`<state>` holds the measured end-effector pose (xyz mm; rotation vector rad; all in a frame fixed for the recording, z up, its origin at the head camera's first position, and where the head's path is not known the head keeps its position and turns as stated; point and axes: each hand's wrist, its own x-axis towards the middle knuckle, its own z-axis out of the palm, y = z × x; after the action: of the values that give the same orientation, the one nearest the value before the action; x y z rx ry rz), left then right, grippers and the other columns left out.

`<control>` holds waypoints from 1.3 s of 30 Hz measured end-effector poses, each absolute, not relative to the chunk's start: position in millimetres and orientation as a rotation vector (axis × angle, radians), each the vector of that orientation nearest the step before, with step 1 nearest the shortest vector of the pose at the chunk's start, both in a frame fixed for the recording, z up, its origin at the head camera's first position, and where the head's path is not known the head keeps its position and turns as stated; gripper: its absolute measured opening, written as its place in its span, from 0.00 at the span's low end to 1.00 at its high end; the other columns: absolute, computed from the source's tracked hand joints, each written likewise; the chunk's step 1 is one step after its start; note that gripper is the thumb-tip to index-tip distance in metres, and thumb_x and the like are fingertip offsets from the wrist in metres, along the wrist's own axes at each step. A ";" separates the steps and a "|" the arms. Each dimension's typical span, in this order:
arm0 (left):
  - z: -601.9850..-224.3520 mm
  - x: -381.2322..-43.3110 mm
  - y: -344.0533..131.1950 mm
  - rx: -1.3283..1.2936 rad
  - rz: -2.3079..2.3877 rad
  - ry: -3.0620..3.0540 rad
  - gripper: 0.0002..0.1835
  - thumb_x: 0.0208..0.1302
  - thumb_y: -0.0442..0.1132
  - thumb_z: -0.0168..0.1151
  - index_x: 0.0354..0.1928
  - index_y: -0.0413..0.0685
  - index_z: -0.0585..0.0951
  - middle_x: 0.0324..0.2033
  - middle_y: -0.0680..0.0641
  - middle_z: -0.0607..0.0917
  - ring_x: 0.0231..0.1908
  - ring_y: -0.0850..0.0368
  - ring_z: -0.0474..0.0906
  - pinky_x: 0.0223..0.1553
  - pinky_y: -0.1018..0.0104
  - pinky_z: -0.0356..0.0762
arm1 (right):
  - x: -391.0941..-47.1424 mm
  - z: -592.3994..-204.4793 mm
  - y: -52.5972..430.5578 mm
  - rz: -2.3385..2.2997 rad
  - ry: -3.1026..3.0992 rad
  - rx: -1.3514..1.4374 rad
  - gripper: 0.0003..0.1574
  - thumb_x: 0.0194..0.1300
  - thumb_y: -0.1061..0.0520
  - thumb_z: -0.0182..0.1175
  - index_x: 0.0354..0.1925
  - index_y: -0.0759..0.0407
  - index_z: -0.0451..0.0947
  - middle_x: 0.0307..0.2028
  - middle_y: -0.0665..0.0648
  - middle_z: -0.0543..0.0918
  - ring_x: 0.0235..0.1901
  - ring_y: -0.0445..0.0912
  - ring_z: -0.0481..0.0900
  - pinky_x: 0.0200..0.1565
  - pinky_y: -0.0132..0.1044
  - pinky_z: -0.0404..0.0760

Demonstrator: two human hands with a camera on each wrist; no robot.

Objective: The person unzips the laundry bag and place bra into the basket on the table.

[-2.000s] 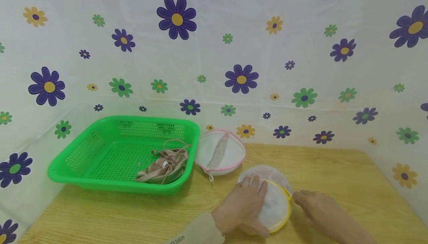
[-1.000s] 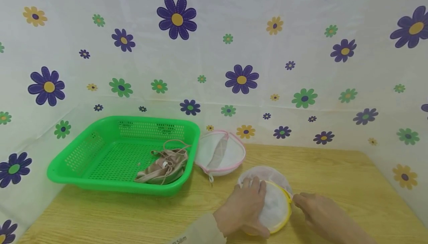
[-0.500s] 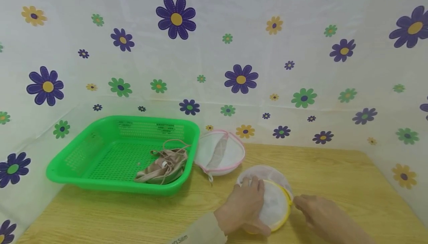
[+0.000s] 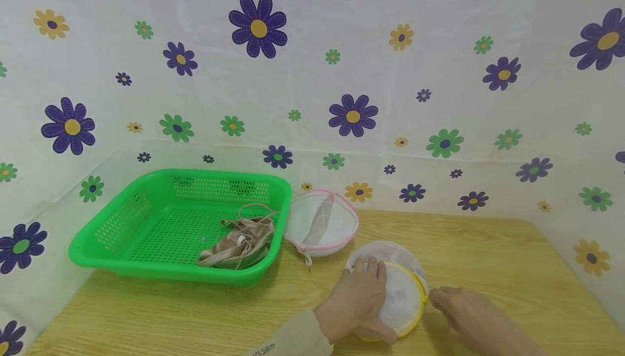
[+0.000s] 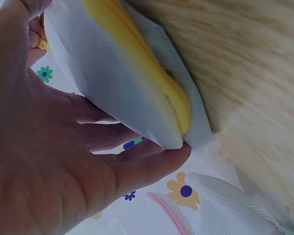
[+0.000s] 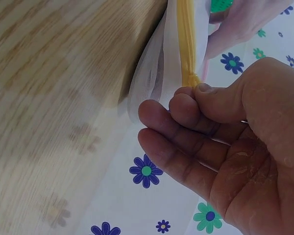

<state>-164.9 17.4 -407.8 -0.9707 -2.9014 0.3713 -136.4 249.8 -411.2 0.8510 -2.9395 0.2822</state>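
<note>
A: The right hand point(image 4: 471, 310) has slipped a touch nearer, and the zip pull point(image 6: 193, 80) has gone with it along the yellow zip point(image 6: 185, 39)!

B: How's that grip?

A: Thumb and forefinger pinch the zip pull snugly, the other fingers loosely bent beside them.

B: And the left hand point(image 4: 358, 302)?

A: Spread wide, fingers nearly straight, laid over the left side of the white mesh bag point(image 4: 400, 302); pressing rather than gripping, it looks. I'd say that steadies limp mesh that could otherwise drag along.

B: Where's the white mesh bag sitting?

A: On the near part of the table point(image 4: 488, 258), to the right of the green basket point(image 4: 180, 274).

B: Count them up!

A: Two hands; two bags, this one and a pink-edged bag point(image 4: 317, 226) farther off, just right of the green basket, probably parked out of the way. One basket, holding one beige bundle point(image 4: 231, 251) with cords at its right end, as far as I can tell.
</note>
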 end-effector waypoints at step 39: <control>-403.8 -166.0 -5.9 -1.329 0.120 -2.723 0.48 0.51 0.66 0.72 0.71 0.53 0.67 0.62 0.46 0.77 0.64 0.49 0.75 0.68 0.62 0.73 | -153.9 -409.6 254.7 0.279 -2.981 0.726 0.17 0.61 0.69 0.61 0.28 0.47 0.72 0.22 0.39 0.69 0.22 0.33 0.62 0.25 0.29 0.67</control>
<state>-166.0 -5.9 -403.8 -1.3295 -2.7230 0.1201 -153.9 254.7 -409.6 0.7258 -2.9812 0.2791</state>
